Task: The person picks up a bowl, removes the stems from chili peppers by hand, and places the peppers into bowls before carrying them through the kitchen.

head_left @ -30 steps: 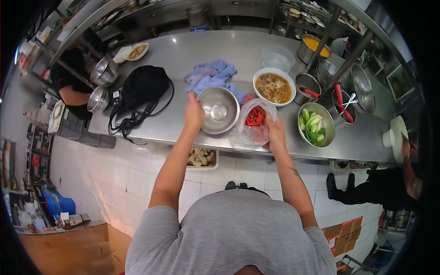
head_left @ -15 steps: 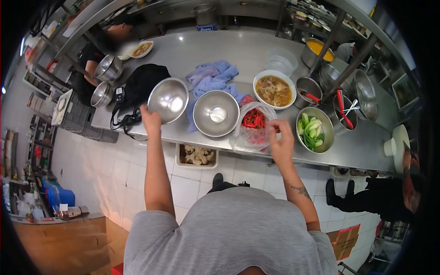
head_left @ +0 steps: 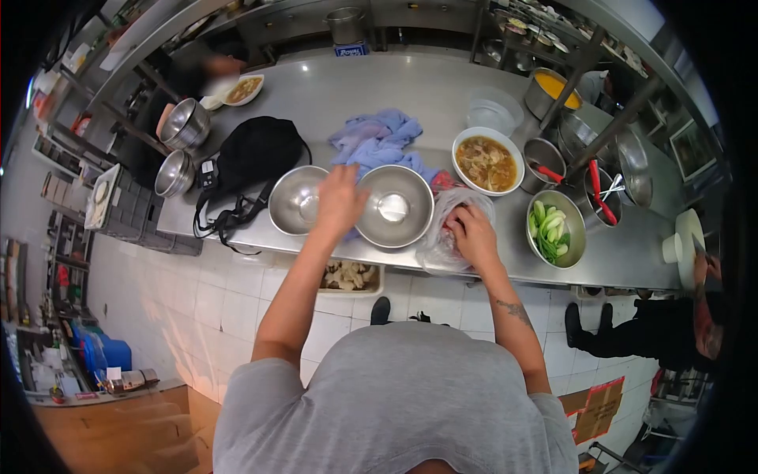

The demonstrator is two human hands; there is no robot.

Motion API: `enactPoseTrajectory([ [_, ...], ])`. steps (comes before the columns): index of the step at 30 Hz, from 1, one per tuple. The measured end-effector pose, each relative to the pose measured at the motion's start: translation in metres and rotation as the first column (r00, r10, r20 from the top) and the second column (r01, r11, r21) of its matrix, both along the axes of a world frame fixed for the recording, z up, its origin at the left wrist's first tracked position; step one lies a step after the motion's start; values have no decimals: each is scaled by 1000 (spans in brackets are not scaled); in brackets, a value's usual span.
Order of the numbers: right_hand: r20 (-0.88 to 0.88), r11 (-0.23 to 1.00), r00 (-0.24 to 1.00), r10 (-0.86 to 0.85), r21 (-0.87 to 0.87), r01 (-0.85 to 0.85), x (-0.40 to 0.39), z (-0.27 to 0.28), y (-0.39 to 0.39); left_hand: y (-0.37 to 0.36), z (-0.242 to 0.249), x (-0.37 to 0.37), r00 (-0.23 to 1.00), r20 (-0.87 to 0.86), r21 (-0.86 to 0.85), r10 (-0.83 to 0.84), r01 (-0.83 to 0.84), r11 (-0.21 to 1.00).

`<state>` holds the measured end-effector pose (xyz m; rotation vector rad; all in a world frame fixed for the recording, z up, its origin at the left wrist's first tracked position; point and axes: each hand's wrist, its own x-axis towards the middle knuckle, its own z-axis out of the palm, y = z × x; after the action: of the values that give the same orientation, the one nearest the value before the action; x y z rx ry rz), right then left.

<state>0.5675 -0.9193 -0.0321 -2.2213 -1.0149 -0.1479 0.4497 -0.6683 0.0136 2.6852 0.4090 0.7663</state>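
My left hand [head_left: 341,199] is in the air between two steel bowls, fingers apart and slightly blurred, with nothing seen in it. Beneath it on the left stands one empty steel bowl [head_left: 290,207]; the other steel bowl [head_left: 395,225] is just to its right. My right hand [head_left: 474,237] reaches into the mouth of a clear plastic bag [head_left: 439,251] of red chilies [head_left: 452,220]. Its fingers are curled down, the tips hidden, so what they hold does not show. Behind the bowls lies a crumpled blue cloth [head_left: 379,138].
A bowl of soup [head_left: 487,162] and a bowl of green vegetables [head_left: 549,229] stand right of the bag. A black bag [head_left: 257,162] with straps lies left. Beneath the counter edge is a tub of pale pieces [head_left: 351,276]. Another person's hand [head_left: 707,268] shows far right.
My left hand has set the left bowl down on the counter, let go and moved right. My right hand has gone from above the plastic bag down into its mouth.
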Motion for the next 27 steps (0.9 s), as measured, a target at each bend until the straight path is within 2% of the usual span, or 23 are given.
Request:
enactPoseTrajectory([
  [4,-15,999,1000,-18,-26,18,-7,9,-15,12,-20,33,930,-348,-286,-120,17,958],
  [7,-92,998,995,-48,37,51,-8,12,-19,25,5,36,987,-157,-251,-37,-4,968],
  [9,-166,983,984,-58,165,85,-7,10,-20,37,47,40,993,-66,-362,95,-113,925],
  [11,-262,959,962,-82,240,147,-10,13,-22,51,70,46,965,248,-67,82,-67,995],
  [14,-380,924,916,-131,287,251,-17,24,-19,59,63,58,983,182,68,22,-35,997],
  [16,-392,897,907,-153,330,294,-17,22,-19,55,23,56,981,36,310,-189,168,936],
  [17,-422,883,893,-154,346,316,-16,19,-21,47,20,53,960,-51,416,-275,271,868],
  [18,-451,867,879,-153,366,339,-15,16,-23,47,22,54,976,-87,392,-198,216,894],
  [20,-554,823,824,-119,410,394,-18,15,-26,47,39,50,995,77,133,-58,47,990],
  [21,-616,794,784,-82,435,425,-19,20,-27,43,52,46,990,138,-15,32,-30,999],
  [22,-670,763,742,-40,458,455,-19,23,-28,38,62,41,981,182,-150,61,-34,988],
  [25,-750,675,651,114,539,503,-18,22,-30,23,31,21,999,-16,-505,-46,32,863],
  [27,-785,610,579,219,574,547,-19,22,-31,4,-8,10,973,-219,-429,-71,-30,903],
])
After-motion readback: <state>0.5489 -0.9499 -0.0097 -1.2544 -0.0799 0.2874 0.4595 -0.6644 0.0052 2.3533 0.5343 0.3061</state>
